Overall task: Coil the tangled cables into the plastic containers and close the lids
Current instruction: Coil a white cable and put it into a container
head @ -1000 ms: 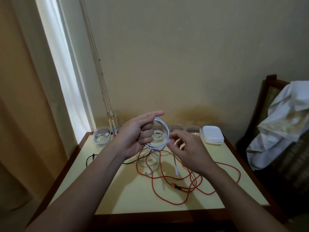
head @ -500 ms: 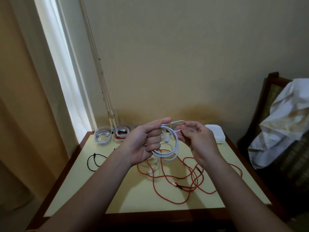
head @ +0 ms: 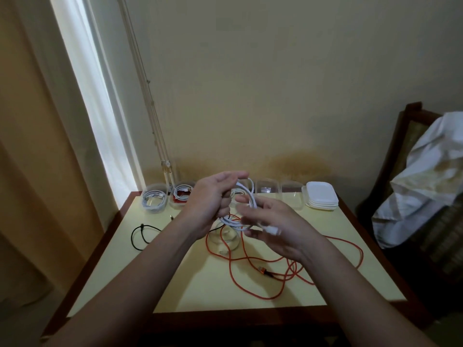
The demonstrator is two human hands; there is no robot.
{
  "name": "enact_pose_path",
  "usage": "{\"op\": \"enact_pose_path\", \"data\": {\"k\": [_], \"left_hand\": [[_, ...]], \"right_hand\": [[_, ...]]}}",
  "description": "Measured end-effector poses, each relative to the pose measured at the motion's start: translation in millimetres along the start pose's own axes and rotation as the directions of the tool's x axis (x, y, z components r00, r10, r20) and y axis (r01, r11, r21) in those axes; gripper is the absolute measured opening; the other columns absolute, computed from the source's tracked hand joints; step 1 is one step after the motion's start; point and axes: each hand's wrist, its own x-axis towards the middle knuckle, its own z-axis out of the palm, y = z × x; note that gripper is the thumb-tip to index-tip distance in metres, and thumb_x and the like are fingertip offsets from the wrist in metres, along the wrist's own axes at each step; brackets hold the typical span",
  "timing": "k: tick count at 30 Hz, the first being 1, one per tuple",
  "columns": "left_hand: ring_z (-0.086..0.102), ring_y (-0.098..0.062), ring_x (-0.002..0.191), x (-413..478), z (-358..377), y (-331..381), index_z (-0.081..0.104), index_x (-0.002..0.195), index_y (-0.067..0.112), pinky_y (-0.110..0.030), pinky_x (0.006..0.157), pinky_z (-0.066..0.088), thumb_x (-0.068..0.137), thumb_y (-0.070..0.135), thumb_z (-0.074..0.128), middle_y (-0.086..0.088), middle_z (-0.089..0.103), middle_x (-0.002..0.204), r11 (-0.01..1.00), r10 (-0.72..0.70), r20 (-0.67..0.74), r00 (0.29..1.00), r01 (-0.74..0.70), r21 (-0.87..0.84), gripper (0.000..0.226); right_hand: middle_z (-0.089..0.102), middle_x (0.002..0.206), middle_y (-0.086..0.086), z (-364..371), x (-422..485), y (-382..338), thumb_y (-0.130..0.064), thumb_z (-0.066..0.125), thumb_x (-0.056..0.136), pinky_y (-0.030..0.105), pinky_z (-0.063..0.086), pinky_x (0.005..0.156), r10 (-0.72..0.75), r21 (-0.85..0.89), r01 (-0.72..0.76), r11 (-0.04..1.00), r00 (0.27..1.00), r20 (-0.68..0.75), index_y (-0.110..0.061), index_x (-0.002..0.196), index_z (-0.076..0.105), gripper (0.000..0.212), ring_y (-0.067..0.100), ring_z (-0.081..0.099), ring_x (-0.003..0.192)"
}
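My left hand grips a coil of white cable above the table's middle. My right hand holds the cable's loose end with its white plug at the coil's lower right. An orange cable lies tangled on the yellow tabletop below the hands. A black cable lies at the left. An open clear container stands under the coil. At the back stand a container with white cable, one with cable and red, two clear ones and a stack of white lids.
The wall runs right behind the table's back edge. A curtain and window strip fill the left side. A wooden chair draped with white cloth stands to the right of the table.
My right hand has come down from the top of the coil to its lower right, carrying the plug end around. The left hand keeps its grip on the coil.
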Motion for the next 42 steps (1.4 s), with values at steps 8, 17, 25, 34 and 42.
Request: {"op": "enact_pose_path", "data": {"k": [8, 17, 25, 34, 42], "left_hand": [[0.015, -0.002, 0.037, 1.5, -20.7, 22.3, 0.066, 0.116, 0.004, -0.015, 0.033, 0.013, 0.105, 0.010, 0.043, 0.009, 0.019, 0.053, 0.985, 0.028, -0.059, 0.998, -0.037, -0.167, 0.026], [0.004, -0.008, 0.046, -7.3, -8.4, 13.2, 0.067, 0.112, 0.004, -0.019, 0.035, 0.010, 0.089, 0.014, 0.054, 0.009, 0.018, 0.051, 0.858, -0.096, 0.046, 0.994, 0.105, -0.502, 0.028], [0.018, -0.004, 0.035, -12.0, 6.4, -9.6, 0.064, 0.118, 0.001, -0.020, 0.038, 0.011, 0.091, 0.015, 0.052, 0.007, 0.020, 0.050, 0.800, -0.083, 0.035, 0.996, 0.088, -0.593, 0.033], [0.018, -0.004, 0.035, -10.3, 14.7, -12.0, 0.063, 0.117, 0.000, -0.019, 0.034, 0.016, 0.095, 0.014, 0.050, 0.006, 0.021, 0.051, 0.833, -0.046, -0.081, 0.996, -0.007, -0.553, 0.028], [0.021, -0.005, 0.041, -8.4, 18.0, -7.8, 0.064, 0.114, 0.002, -0.018, 0.036, 0.023, 0.106, 0.015, 0.044, 0.006, 0.023, 0.052, 0.900, 0.041, -0.171, 0.984, -0.111, -0.423, 0.025]], "right_hand": [[0.079, 0.094, 0.006, -14.0, -5.6, -4.6, -0.012, 0.068, 0.096, 0.038, 0.064, 0.077, -0.366, -0.351, 0.299, 0.887, 0.920, -0.141, -0.010, 0.116, 0.065, 0.021, 0.024, 0.077, 0.081], [0.074, 0.108, -0.012, -42.0, 20.5, 28.0, -0.032, 0.072, 0.093, 0.042, 0.050, 0.088, -0.747, -0.951, 0.214, 0.225, 0.664, -0.027, -0.029, 0.104, 0.078, 0.012, 0.014, 0.064, 0.101], [0.078, 0.090, -0.005, -28.1, 20.8, 36.1, -0.021, 0.074, 0.092, 0.001, 0.036, 0.063, -0.695, -0.904, 0.086, 0.418, 0.671, -0.258, -0.020, 0.113, 0.079, 0.021, -0.003, 0.060, 0.072], [0.076, 0.100, 0.023, 7.6, -0.6, 27.9, -0.001, 0.057, 0.100, 0.030, 0.062, 0.072, -0.001, 0.556, 0.156, 0.816, 0.963, -0.269, 0.004, 0.113, 0.067, 0.018, 0.025, 0.077, 0.089], [0.074, 0.114, 0.019, 12.5, -11.0, 18.6, -0.009, 0.060, 0.090, 0.040, 0.053, 0.103, 0.004, 0.776, 0.096, 0.623, 0.992, -0.126, 0.002, 0.118, 0.068, 0.031, 0.026, 0.075, 0.101]]}}
